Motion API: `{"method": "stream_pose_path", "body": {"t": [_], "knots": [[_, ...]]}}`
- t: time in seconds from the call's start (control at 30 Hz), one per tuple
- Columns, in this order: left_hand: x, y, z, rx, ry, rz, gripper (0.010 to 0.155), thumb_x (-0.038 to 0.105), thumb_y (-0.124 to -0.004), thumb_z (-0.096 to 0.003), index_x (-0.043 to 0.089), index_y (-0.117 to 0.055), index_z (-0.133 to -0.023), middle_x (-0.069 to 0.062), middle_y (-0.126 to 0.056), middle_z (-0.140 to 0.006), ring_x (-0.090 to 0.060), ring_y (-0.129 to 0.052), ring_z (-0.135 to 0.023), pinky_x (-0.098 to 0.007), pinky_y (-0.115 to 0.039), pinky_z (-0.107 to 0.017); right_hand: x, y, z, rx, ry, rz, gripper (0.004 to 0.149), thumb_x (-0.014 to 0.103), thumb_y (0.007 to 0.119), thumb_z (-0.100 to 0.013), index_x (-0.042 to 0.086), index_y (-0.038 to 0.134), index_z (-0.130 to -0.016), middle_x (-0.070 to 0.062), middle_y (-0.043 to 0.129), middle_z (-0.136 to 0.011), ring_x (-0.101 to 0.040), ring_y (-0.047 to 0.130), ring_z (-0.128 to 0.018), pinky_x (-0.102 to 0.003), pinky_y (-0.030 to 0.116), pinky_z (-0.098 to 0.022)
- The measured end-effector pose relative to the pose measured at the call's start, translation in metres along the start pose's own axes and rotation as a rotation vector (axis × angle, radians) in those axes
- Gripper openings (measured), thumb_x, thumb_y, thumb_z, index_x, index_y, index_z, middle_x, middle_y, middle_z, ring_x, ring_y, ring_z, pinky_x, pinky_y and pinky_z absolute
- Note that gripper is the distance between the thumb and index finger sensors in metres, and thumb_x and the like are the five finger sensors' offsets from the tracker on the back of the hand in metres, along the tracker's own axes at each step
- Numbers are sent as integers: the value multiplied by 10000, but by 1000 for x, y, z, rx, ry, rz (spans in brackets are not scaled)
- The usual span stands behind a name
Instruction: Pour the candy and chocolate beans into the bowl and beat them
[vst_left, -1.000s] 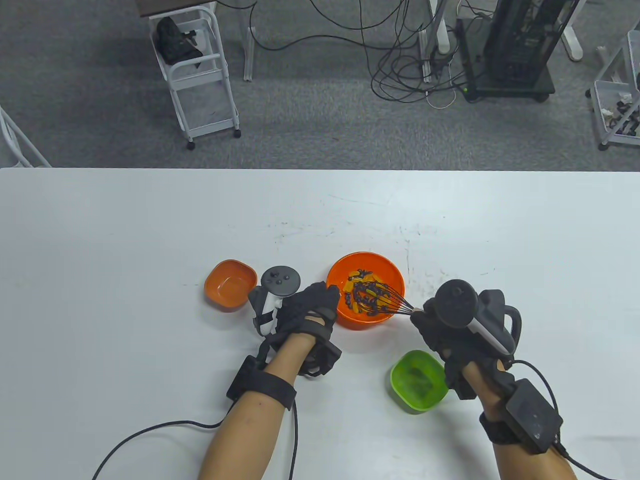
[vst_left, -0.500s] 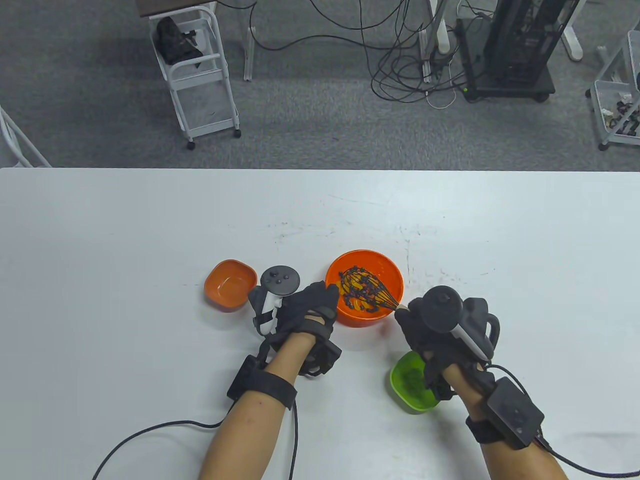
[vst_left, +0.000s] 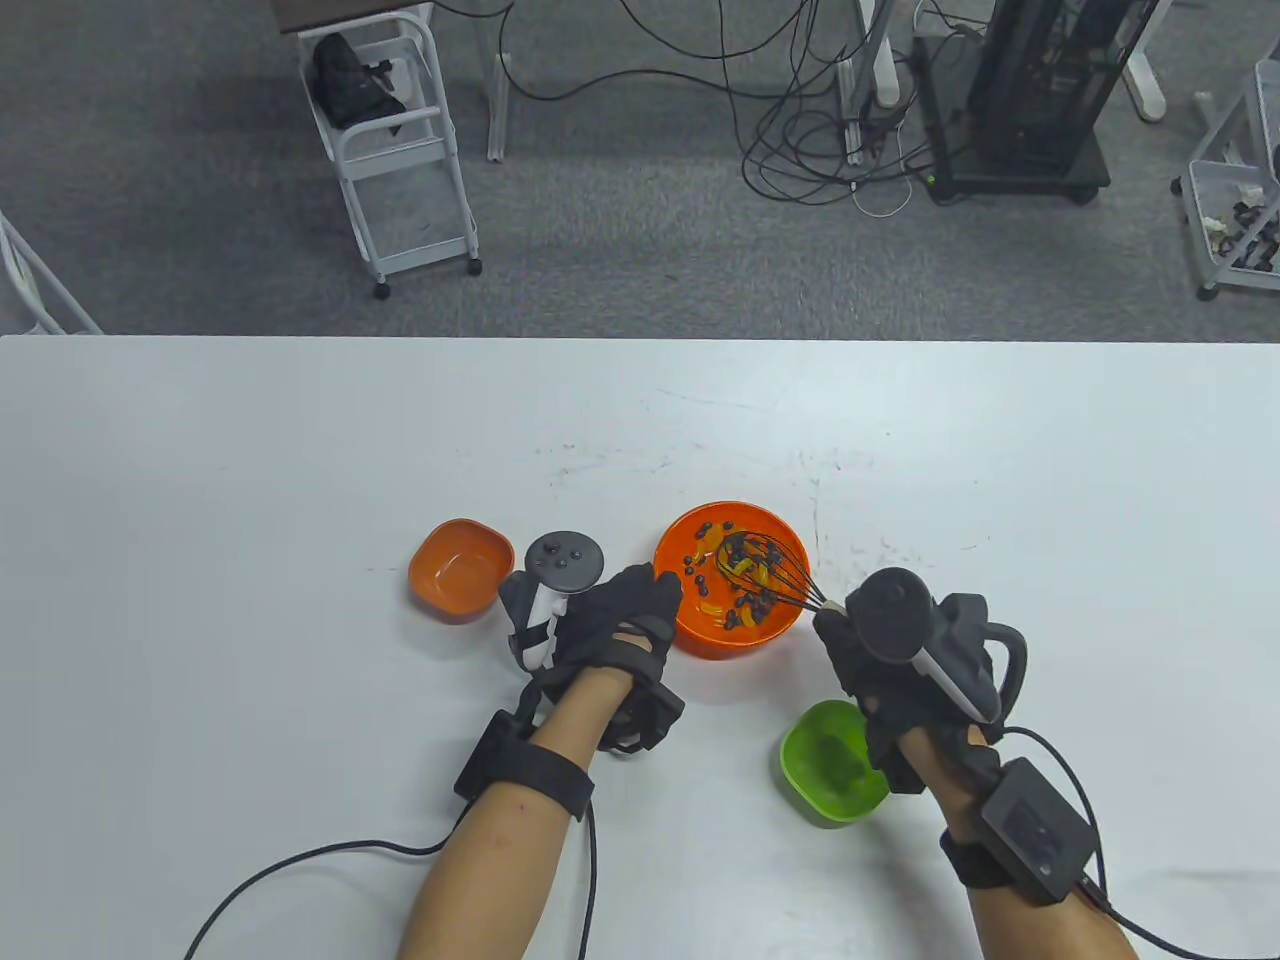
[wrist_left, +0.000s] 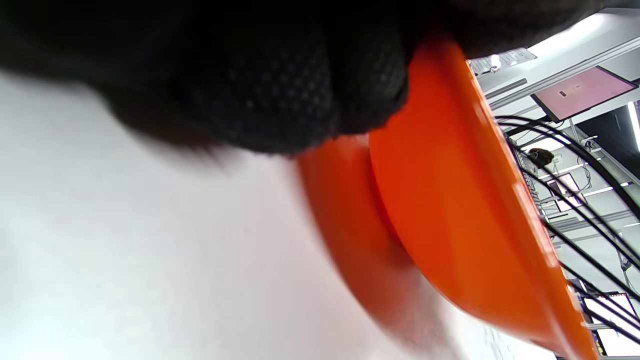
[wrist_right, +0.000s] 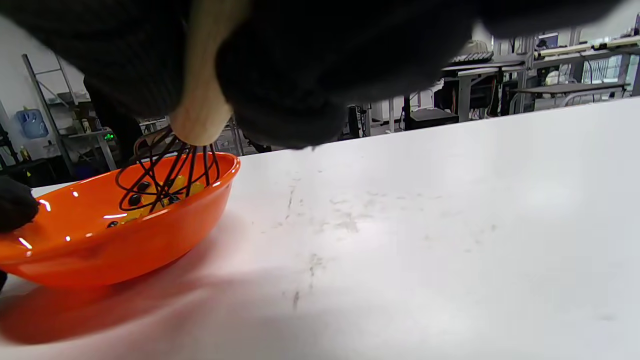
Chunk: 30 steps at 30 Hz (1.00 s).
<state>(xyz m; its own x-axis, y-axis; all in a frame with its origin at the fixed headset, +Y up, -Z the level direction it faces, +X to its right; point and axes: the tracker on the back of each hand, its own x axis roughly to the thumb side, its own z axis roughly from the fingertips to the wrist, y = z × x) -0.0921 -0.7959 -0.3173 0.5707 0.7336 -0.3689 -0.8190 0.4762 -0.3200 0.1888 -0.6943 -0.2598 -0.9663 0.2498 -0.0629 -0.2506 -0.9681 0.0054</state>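
A round orange bowl (vst_left: 690, 632) sits mid-table and holds yellow candies and dark chocolate beans (vst_left: 725, 582). A black wire whisk (vst_left: 768, 572) stands in the bowl's right half, its wooden handle (wrist_right: 205, 107) gripped by my right hand (vst_left: 858, 645). My left hand (vst_left: 640, 612) holds the bowl's left rim, fingers over the edge; the left wrist view shows the gloved fingers (wrist_left: 280, 95) against the orange bowl (wrist_left: 450, 210). In the right wrist view the whisk (wrist_right: 167, 175) dips into the bowl (wrist_right: 125, 240).
A small empty orange dish (vst_left: 460, 569) lies left of my left hand. A small green dish (vst_left: 825, 765) sits near the front, partly under my right wrist. Glove cables trail off the front edge. Carts and cables stand on the floor beyond the table.
The whisk has swept from the bowl's right side to its left and back to the right. The candies and beans have scattered across the bowl. My left hand has stayed on the rim.
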Motion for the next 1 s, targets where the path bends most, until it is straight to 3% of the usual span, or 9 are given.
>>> {"method": "stream_pose_path", "body": {"t": [0.13,0.33,0.47,0.67,0.87,1.0], "knots": [[-1,1,-1,-13,4,18,489,628,-689,-513,209,-811,-733,59,-1011,-502,-193,-1015,-265,-344,-897,-180,5,11,0,19,-27,-62,581,560,810,-458,109,898,-813,-15,1020,-411,-188,940,-44,-333,866,18],[-1,1,-1,-16,8,26,488,630,-679,-514,216,-805,-739,69,-1009,-506,-184,-1018,-268,-341,-899,-183,11,7,6,49,-73,-59,580,560,817,-456,110,898,-814,-17,1020,-408,-191,939,-42,-336,864,19],[-2,1,-1,-19,12,34,489,628,-677,-516,213,-805,-740,73,-1008,-506,-181,-1019,-268,-339,-901,-184,11,-8,9,110,-100,-16,573,567,848,-453,122,917,-807,-21,1027,-404,-202,939,-44,-346,861,13],[-1,1,0,-14,4,22,490,629,-685,-512,211,-808,-737,63,-1009,-505,-188,-1015,-269,-342,-898,-185,-1,-24,7,87,-38,22,566,554,878,-442,124,931,-805,-30,1034,-410,-212,941,-53,-350,864,2],[0,0,0,-14,2,12,489,630,-691,-509,214,-810,-735,64,-1010,-502,-190,-1012,-269,-343,-893,-183,-4,-9,0,17,14,5,581,550,833,-451,103,900,-817,-20,1022,-414,-191,940,-47,-335,867,13],[-2,2,-1,-29,2,37,492,626,-685,-512,207,-808,-739,58,-1010,-507,-193,-1015,-272,-348,-896,-187,-3,6,-2,26,-20,-102,585,549,819,-452,100,894,-819,-21,1020,-414,-190,941,-45,-335,869,19]]}}
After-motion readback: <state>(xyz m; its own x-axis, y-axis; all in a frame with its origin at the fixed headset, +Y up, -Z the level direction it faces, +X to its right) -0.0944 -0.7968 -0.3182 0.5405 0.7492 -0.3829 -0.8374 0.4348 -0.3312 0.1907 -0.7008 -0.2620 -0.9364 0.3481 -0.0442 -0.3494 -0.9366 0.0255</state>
